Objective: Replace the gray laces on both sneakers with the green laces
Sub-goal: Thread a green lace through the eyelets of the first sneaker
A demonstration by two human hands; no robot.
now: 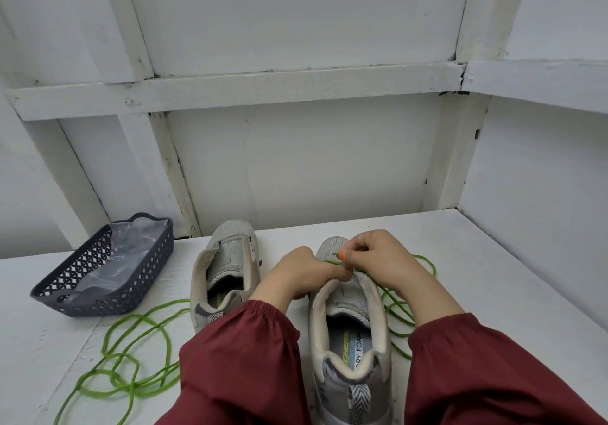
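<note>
Working on the right sneaker, heel toward me, toe away, b/c that puts the lowest eyelets under both hands. My right grip is pinching the tip of a green lace between thumb and fingertip, just above the toe-end eyelets. Holding it short keeps the tip stiff enough to aim. My left grip is curled round the sneaker's left eyelet edge near the tongue. It steadies the shoe and, I think, keeps the flap open for threading; the exact eyelet is hidden under my fingers.

The rest of that lace trails off the shoe's right side and lies in loose loops on the tabletop, slack so it feeds w/o tugging. The second green lace is coiled on the tabletop to the left, near the left sneaker, ready for its turn. That shoe stands beside the right one, and no lace shows in its eyelets.

No gray laces visible on either shoe, so removal looks done and relacing is just starting. The dark basket at far left holds clear plastic; can't tell what else is in it.
</note>
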